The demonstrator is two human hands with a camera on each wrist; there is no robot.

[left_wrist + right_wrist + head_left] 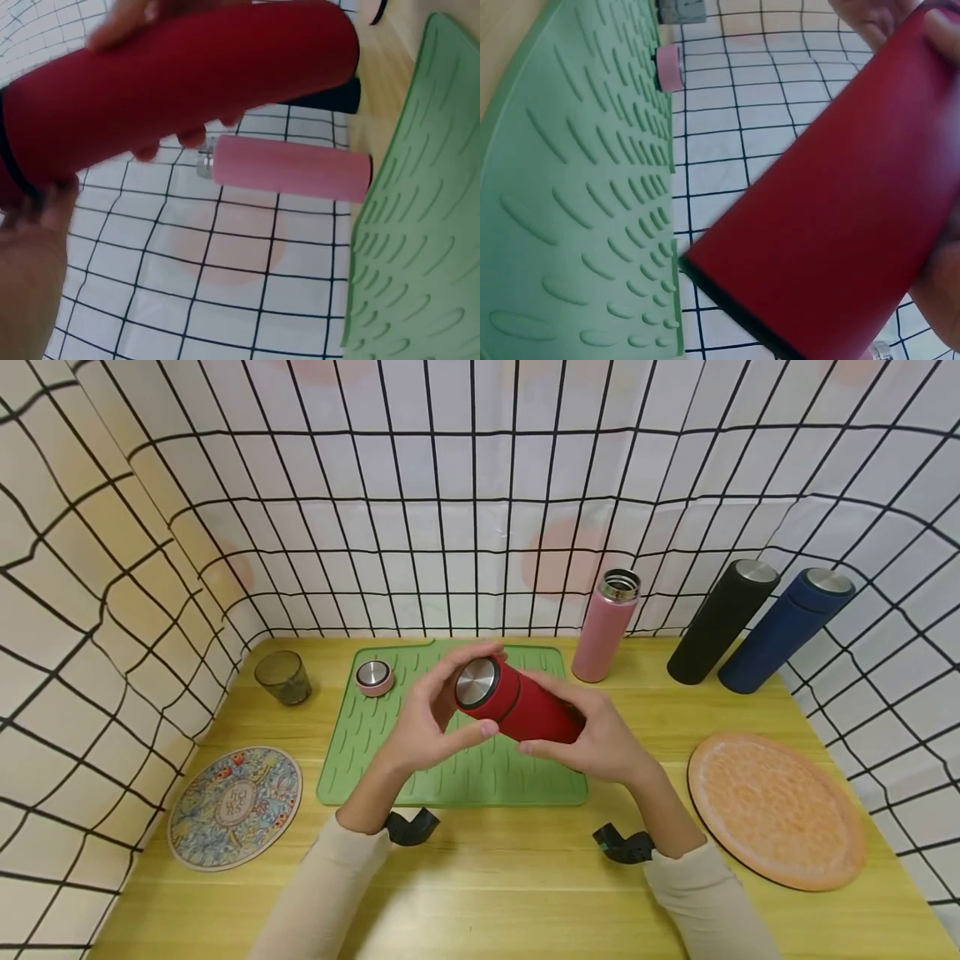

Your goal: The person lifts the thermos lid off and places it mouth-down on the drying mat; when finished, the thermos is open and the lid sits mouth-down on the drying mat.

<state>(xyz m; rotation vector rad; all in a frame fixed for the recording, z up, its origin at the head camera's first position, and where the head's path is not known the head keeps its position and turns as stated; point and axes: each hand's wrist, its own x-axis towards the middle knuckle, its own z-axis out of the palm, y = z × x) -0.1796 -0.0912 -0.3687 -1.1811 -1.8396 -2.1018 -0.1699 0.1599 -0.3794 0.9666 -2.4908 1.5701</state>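
In the head view, four cylindrical bottles are seen. One, a red bottle with a silvery lid top [536, 710], is held tilted above one rectangular green ridged mat [360, 764], its lid end pointed to the left. It is gripped by two hands: the lid end is clasped by the left hand [422, 731], fingers bent over the top and thumb along the near side; the lower body is encircled by the right hand [600, 739], its fingers bent behind and thumb in front. The other three bottles are stood upright at the back right: one pink bottle with an uncovered steel mouth [606, 631], one black bottle [716, 627] and one blue bottle [783, 635], the last two topped with silvery lids. One small round pink lid with a silvery top [374, 678] is set on the mat's far left part. One smoky translucent cup [283, 678] is placed beyond the mat's left edge. Two round flat pieces are laid on the yellow wooden table [487, 885]: one with a colourful pattern [236, 810] at the left, one printed like an orange slice [776, 810] at the right.

In the left wrist view, the red bottle is shown across the top, with fingers wrapped around it; one pink bottle and part of one dark bottle are seen behind.

In the right wrist view, the red bottle's dark base rim is shown clear of the mat, and one pink lid is seen at the mat's far edge.
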